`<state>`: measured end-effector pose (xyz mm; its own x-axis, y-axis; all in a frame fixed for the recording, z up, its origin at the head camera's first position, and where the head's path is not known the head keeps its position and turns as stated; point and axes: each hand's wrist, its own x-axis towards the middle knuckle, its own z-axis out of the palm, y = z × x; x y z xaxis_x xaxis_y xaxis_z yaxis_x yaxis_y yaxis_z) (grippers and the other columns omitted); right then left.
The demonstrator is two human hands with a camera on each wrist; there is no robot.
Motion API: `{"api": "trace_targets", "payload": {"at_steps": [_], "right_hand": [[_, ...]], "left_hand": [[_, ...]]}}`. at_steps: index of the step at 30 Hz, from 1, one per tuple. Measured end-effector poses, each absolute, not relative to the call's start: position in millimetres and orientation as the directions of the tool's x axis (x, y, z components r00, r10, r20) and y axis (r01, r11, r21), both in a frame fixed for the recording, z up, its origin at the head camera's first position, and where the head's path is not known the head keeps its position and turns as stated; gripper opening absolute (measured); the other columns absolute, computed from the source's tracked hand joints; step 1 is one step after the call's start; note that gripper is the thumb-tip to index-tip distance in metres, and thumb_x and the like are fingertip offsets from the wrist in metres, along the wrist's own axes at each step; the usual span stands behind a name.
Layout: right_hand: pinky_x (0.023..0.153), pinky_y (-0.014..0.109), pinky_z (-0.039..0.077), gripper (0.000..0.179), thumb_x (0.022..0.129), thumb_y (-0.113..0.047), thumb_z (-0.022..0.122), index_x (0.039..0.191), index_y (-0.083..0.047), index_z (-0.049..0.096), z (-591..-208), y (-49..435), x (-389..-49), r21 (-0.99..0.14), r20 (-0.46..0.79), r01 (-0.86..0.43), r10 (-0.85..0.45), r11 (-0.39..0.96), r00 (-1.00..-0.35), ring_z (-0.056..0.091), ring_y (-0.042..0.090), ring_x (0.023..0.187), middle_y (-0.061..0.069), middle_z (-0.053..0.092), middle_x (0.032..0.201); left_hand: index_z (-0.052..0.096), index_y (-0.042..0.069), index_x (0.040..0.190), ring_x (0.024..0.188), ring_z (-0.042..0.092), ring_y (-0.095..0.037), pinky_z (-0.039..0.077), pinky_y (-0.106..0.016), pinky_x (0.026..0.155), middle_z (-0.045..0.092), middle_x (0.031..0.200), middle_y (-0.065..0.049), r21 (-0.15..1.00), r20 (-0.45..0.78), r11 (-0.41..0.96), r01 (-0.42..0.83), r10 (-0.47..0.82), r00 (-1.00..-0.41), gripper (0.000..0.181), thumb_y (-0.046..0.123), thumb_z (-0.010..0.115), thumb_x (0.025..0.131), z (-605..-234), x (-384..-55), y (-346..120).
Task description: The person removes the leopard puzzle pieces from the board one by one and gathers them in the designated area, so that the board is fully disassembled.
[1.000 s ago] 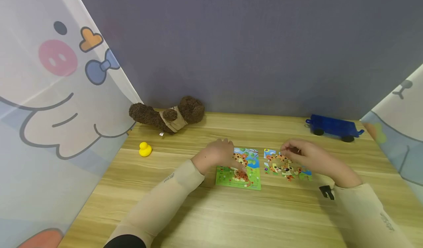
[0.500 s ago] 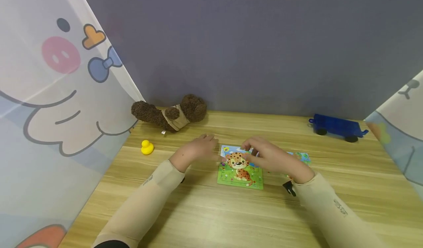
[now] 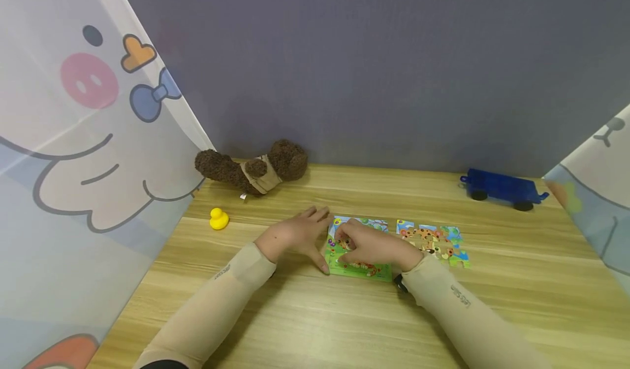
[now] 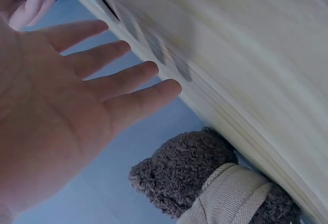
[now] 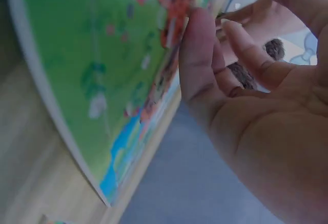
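A flat jigsaw puzzle board (image 3: pixel 354 272) with a spotted cub on green grass and blue sky lies mid-table. Over its left part is my right hand (image 3: pixel 371 247), fingers bent downward, hiding much of the cub. In the right wrist view one fingertip (image 5: pixel 199 24) is right at the board's picture, and no piece shows between finger and thumb. My left hand (image 3: pixel 296 236) is spread beside the board's left edge, thumb near the lower left corner; the left wrist view shows its palm (image 4: pixel 56 111) holding nothing. Several jigsaw pieces (image 3: pixel 438 239) lie grouped right of the board.
A brown plush toy (image 3: pixel 287 161) lies along the back left, with a yellow rubber duck (image 3: pixel 219 219) in front of it. At the back right stands a blue toy wagon (image 3: pixel 502 187). A grey panel (image 3: pixel 374 74) rises behind the table.
My right hand has moved left from the loose pieces onto the board, uncovering the pieces. The left hand has drawn back from over the board to its left edge and spread its fingers.
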<state>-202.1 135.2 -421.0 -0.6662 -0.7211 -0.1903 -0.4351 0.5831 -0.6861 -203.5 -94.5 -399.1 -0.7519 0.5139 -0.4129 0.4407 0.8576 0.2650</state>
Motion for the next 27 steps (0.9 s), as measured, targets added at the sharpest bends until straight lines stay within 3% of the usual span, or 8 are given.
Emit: {"api": "trace_targets", "payload": {"at_steps": [11, 17, 27], "right_hand": [[0.072, 0.028, 0.044, 0.036, 0.082, -0.02, 0.091, 0.105, -0.011, 0.065, -425, 125, -197, -0.63, -0.224, -0.406, -0.655, 0.662, -0.721, 0.048, 0.017, 0.085, 0.005, 0.053, 0.099], [0.073, 0.027, 0.047, 0.037, 0.084, -0.022, 0.091, 0.107, -0.012, 0.064, -424, 125, -195, -0.632, -0.241, -0.389, -0.647, 0.671, -0.724, 0.052, 0.017, 0.084, 0.005, 0.055, 0.103], [0.072, 0.029, 0.042, 0.04, 0.083, -0.019, 0.092, 0.104, -0.008, 0.061, -425, 124, -196, -0.63, -0.237, -0.385, -0.639, 0.674, -0.731, 0.047, 0.017, 0.084, 0.006, 0.05, 0.098]], "left_hand": [[0.016, 0.015, 0.174, 0.169, 0.008, -0.043, 0.018, -0.064, 0.136, 0.007, 0.183, -0.007, 0.212, -0.414, 0.866, 0.453, 0.499, -0.761, 0.14, 0.07, 0.091, 0.07, -404, -204, -89], [0.016, 0.013, 0.173, 0.168, 0.01, -0.045, 0.021, -0.062, 0.136, 0.009, 0.183, -0.009, 0.194, -0.419, 0.87, 0.454, 0.492, -0.763, 0.14, 0.069, 0.092, 0.069, -403, -204, -87], [0.017, 0.009, 0.173, 0.167, 0.012, -0.047, 0.022, -0.06, 0.136, 0.011, 0.183, -0.01, 0.149, -0.434, 0.874, 0.463, 0.478, -0.764, 0.142, 0.07, 0.092, 0.069, -401, -205, -81]]}}
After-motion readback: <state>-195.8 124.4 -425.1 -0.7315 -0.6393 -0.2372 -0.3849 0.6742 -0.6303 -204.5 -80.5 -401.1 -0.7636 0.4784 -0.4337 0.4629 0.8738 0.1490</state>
